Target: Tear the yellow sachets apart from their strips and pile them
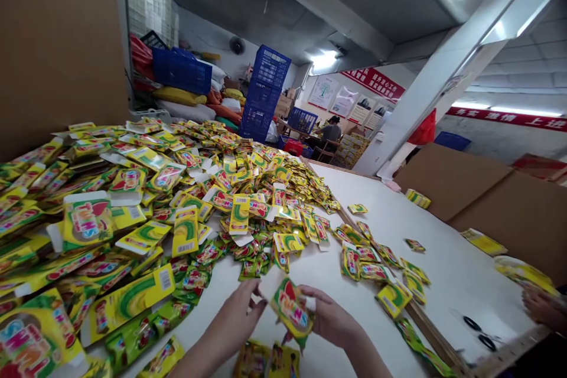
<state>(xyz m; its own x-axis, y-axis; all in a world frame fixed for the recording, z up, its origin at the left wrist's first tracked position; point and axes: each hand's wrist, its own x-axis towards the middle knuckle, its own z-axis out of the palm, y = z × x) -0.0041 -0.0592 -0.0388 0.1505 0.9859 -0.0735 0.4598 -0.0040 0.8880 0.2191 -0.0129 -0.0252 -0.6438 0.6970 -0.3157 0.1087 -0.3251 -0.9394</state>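
My left hand (pixel 237 313) and my right hand (pixel 330 316) meet low in the middle of the head view. Between them they hold a small flat yellow-green carton (pixel 290 310) with a red fruit picture, tilted on edge, its white flap by my left fingers. Two green-yellow candy sachets (pixel 266 360) lie on the white table (pixel 443 260) just under my hands. A big heap of the same flat cartons and sachets (pixel 155 201) covers the table's left half.
Scattered sachets (pixel 381 266) lie to the right along a wooden strip. Brown cardboard sheets (pixel 487 195) stand at right, another at far left. Another person's hand (pixel 543 307) is at the right edge. Blue crates (pixel 266 88) and a seated person (pixel 330 130) are far back.
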